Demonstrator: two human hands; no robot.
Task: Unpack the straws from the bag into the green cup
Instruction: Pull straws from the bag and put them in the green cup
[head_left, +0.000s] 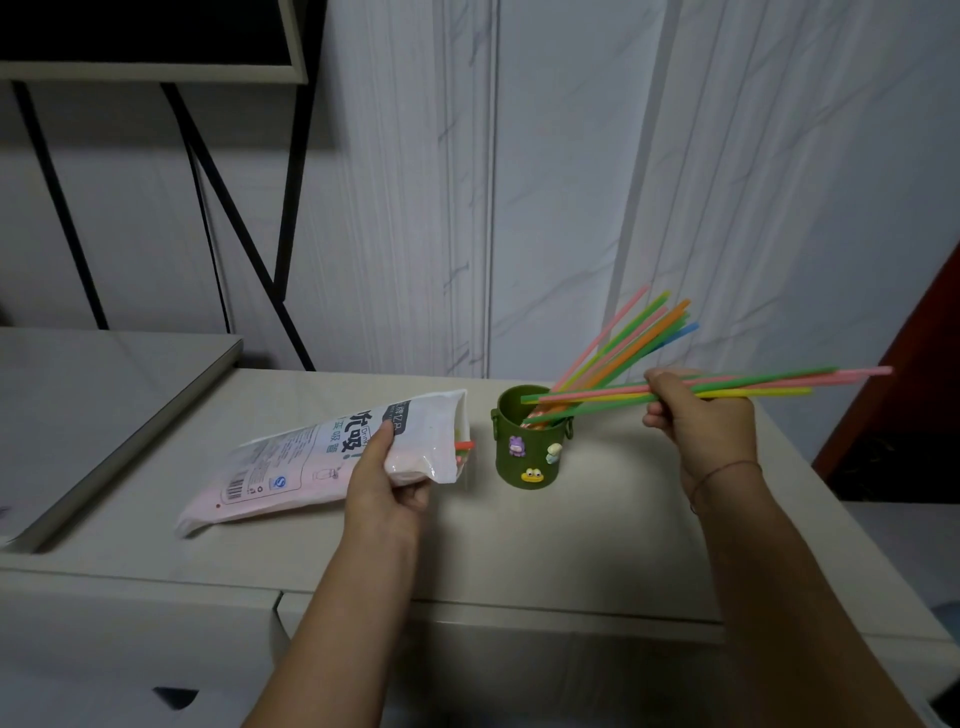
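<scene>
Straws (753, 387) are pinched in the right hand (701, 421) at the green cup's (527, 452) 3 o'clock, ends over its rim. The bag (311, 457), at 9 o'clock, is gripped by the left hand (384, 486).

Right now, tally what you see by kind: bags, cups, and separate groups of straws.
Bag: 1
Green cup: 1
Straw groups: 3 (cup straws, held straws in the right hand, bag straws poking from its mouth)
Total: 5
Single straws overlap too much to count.
</scene>
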